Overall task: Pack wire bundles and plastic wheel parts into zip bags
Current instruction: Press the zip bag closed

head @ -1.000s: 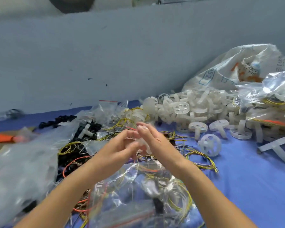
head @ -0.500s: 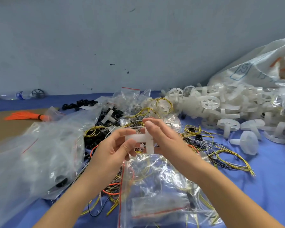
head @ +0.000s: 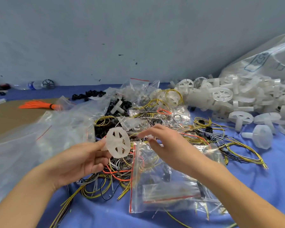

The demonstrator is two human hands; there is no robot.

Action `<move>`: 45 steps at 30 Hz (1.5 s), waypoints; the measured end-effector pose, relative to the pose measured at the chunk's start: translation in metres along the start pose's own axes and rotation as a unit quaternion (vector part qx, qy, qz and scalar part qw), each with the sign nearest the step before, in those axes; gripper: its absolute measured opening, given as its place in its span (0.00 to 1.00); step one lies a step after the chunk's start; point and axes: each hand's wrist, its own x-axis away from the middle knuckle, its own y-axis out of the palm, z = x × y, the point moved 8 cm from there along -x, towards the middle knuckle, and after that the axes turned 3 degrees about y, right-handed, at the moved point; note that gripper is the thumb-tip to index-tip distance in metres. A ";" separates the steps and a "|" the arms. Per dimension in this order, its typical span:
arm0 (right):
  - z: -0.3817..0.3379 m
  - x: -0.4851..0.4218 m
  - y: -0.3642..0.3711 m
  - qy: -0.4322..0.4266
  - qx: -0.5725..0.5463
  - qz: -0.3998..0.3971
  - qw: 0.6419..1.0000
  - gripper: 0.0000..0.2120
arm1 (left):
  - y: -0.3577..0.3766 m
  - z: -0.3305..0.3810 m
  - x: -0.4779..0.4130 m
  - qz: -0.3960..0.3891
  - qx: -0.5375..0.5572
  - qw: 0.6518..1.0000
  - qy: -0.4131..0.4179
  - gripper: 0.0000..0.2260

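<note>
While left hand [head: 82, 159] pinched spoked wheel part [head: 118, 142] above wire tangle mid-tabletop, right hand [head: 164, 145] hovered slack, empty, over zip bag [head: 163, 191] near front edge. We judged: spread bag mouth first, slide wheel flat.

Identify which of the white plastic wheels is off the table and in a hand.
The spoked wheel pinched by the left hand, face toward the camera, above the wires. Every other white wheel lies in the heap at right or loose on the blue cloth.
</note>
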 end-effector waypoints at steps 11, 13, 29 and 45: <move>-0.037 -0.004 0.039 -0.154 0.209 -0.054 0.964 0.08 | -0.004 -0.005 0.006 -0.064 -0.059 0.996 -0.029 0.14; -0.034 -0.005 0.034 -0.146 0.193 -0.044 0.969 0.08 | 0.004 -0.011 0.004 -0.086 -0.062 0.993 -0.048 0.13; -0.031 -0.002 -0.009 -0.107 -0.003 0.036 0.994 0.12 | 0.062 0.000 0.004 -0.066 -0.084 0.993 0.058 0.11; -0.052 0.008 0.003 -0.100 0.083 0.031 0.991 0.09 | 0.108 -0.016 -0.014 -0.071 -0.295 0.943 0.133 0.10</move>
